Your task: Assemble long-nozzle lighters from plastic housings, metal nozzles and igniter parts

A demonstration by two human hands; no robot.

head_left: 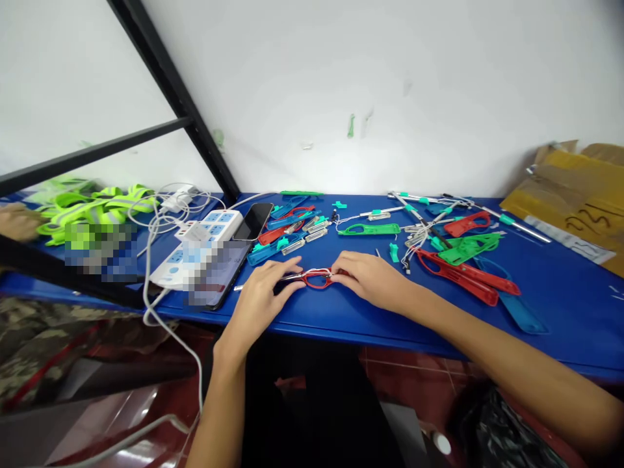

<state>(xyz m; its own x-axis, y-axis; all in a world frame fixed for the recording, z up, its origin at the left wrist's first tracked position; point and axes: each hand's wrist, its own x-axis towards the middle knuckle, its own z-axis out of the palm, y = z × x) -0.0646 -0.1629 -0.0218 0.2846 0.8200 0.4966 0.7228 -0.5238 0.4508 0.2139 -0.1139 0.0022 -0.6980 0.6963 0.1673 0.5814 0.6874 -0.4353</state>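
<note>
The left hand (263, 302) and right hand (368, 281) sit close together, each grip closed on a red plastic loop handle (316, 279) with a thin metal shank, at 12 o'clock on the blue table (560, 338). White wire (319, 271) already wraps the loop. Beyond, at 1 o'clock, lie many unwrapped matte red, green and teal moulded pieces, among them a green handle (369, 229) and a red handle (458, 276). A white power strip (195, 250) sits at 11 o'clock, neon reflective vests (92, 208) at 10, creased cardboard (570, 188) at 2
</note>
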